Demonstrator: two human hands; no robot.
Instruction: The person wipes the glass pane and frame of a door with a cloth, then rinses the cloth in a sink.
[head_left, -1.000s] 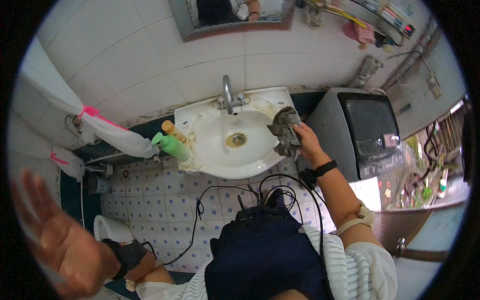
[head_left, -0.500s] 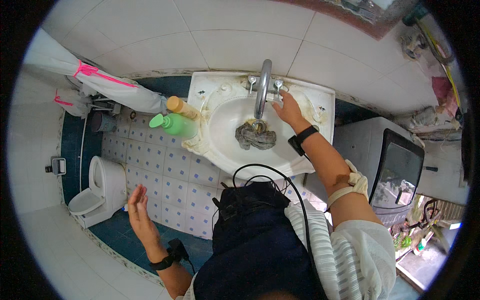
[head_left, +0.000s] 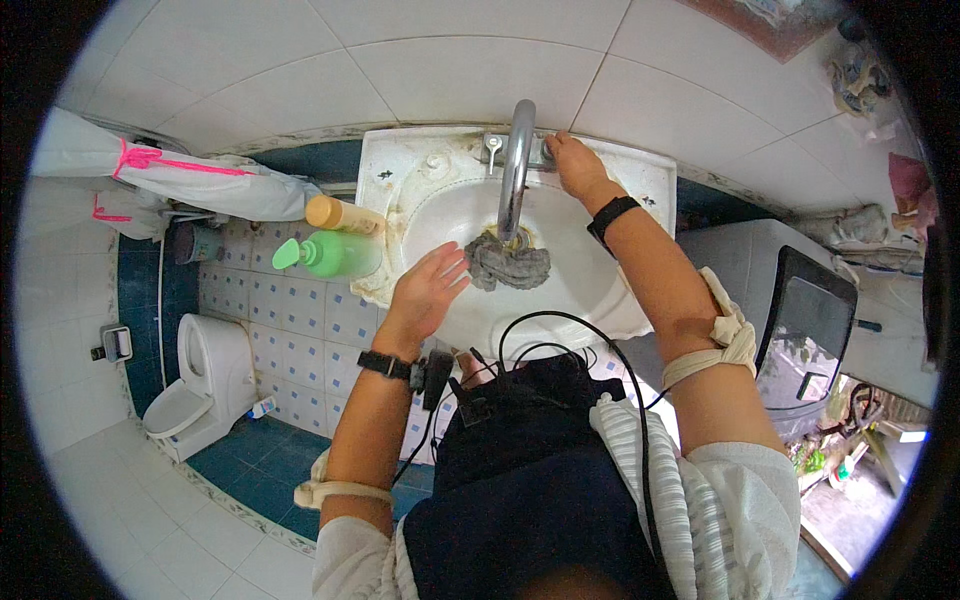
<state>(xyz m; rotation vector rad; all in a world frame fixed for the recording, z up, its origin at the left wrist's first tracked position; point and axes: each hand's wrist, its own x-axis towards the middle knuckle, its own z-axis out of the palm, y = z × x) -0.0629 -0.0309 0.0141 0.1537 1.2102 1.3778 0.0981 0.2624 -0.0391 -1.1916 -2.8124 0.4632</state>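
Note:
A wet-looking grey cloth [head_left: 510, 265] lies bunched in the white washbasin [head_left: 590, 290], under the chrome faucet spout [head_left: 516, 165]. My left hand [head_left: 425, 295] hangs over the basin's left side, just beside the cloth. Its fingers are stretched out and hold nothing. At the back of the basin, my right hand [head_left: 580, 168] has its fingers closed around the right tap handle, which they mostly hide. The left tap handle [head_left: 493, 150] stands untouched. Whether water is running cannot be made out.
On the basin's left edge are a green pump bottle [head_left: 335, 254] and an orange-capped bottle [head_left: 345, 214]. A grey washing machine [head_left: 735, 270] stands to the right, a toilet [head_left: 205, 375] at the far left. A black cable [head_left: 575, 320] loops in front of my body.
My left hand has come from the far left to the basin, beside the cloth. My right hand has moved back and closed on the right tap handle. The view has shifted slightly.

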